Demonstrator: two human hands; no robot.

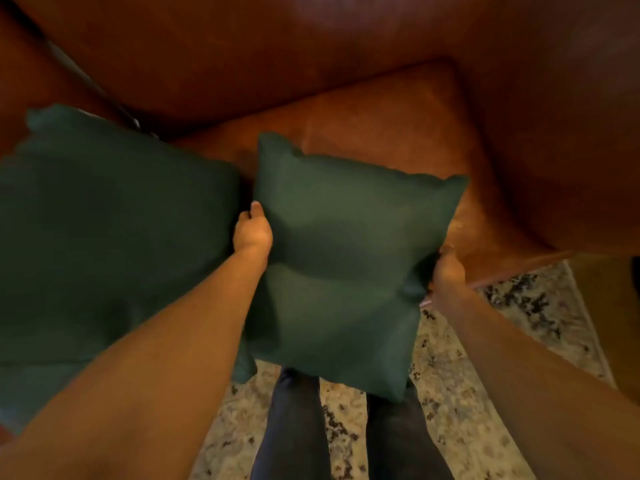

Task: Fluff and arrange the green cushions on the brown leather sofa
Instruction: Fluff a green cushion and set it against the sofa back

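A square green cushion [343, 258] is held up between my two hands, above the front edge of the brown leather sofa [398, 133]. My left hand [252, 232] grips its left edge, thumb on the front face. On the right edge, my right hand [447, 268] presses in and dents the side; its fingers are hidden behind the cushion. A second, larger green cushion [104, 230] lies on the sofa seat at the left, close beside the held one.
The sofa's backrest [277, 46] fills the top of the view and its arm [571, 150] rises at the right. A speckled light rug [467, 358] covers the floor below. My legs in dark trousers [294, 427] stand right in front of the seat.
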